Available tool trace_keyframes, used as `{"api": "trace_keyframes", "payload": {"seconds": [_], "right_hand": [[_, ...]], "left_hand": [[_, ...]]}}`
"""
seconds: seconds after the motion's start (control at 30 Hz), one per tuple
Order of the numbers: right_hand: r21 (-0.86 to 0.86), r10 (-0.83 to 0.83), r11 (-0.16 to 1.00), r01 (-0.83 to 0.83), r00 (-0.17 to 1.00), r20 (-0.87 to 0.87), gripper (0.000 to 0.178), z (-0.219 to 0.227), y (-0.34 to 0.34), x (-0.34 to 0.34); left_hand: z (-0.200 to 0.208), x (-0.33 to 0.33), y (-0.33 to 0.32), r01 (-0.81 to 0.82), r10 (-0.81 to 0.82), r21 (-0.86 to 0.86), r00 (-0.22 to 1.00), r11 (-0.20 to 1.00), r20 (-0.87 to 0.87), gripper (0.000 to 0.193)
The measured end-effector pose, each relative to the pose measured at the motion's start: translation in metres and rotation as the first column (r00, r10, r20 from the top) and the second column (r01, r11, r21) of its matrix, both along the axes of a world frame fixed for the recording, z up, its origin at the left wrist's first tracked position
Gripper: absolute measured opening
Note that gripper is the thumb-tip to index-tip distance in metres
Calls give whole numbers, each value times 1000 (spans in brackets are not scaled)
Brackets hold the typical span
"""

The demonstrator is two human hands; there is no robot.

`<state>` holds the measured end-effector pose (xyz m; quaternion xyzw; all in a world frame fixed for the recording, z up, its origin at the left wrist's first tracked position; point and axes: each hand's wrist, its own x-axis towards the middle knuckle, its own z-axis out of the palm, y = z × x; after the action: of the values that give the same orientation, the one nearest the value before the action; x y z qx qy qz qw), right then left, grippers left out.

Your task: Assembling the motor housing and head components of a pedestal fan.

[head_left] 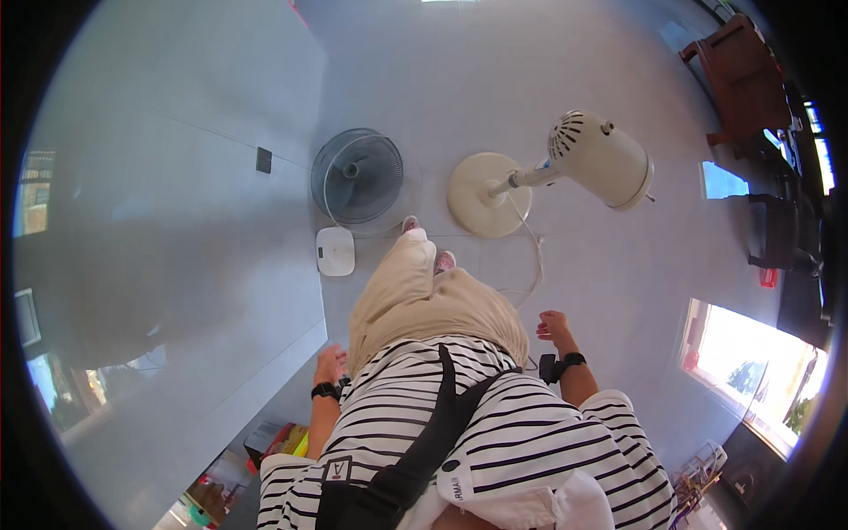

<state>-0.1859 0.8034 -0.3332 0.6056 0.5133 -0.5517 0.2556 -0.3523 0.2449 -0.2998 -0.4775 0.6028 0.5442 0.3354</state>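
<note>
In the head view, the cream fan [583, 159] is in the upper middle, its neck [530, 176] slanting right. It lies farther up than the right hand [554, 327], the nearer one. That hand and the left hand [331, 361], lower left, look empty, fingers loosely bent.

Dark wooden furniture [740, 81] stands opposite a glossy pale wall [194, 238].

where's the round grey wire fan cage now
In the head view, the round grey wire fan cage sits left of centre, left of the round cream fan base and just beyond the flat white rounded-square scale, beside the pale wall.
</note>
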Motion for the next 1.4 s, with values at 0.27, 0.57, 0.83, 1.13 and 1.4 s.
{"api": "trace_keyframes", "payload": {"seconds": [0.27,0.57,0.83,1.13,1.4], "right_hand": [[10,-91,996,91,994,-61,19,3,-4,-14],[6,34,999,-33,996,-79,22,7,3,-41],[36,176,984,-175,984,-23,21,15,24,-59],[92,247,968,-235,957,-149,17,28,31,-112],[95,134,989,-117,972,-194,16,19,12,-91]], "left_hand": [[52,-124,73,266,-246,23,919,964,-309,44],[30,-86,70,184,-167,82,969,979,-181,39],[-12,5,36,-88,83,48,992,995,99,34],[-22,8,52,5,22,179,988,984,-153,34],[4,-32,64,160,-128,156,973,975,-192,37]]}}
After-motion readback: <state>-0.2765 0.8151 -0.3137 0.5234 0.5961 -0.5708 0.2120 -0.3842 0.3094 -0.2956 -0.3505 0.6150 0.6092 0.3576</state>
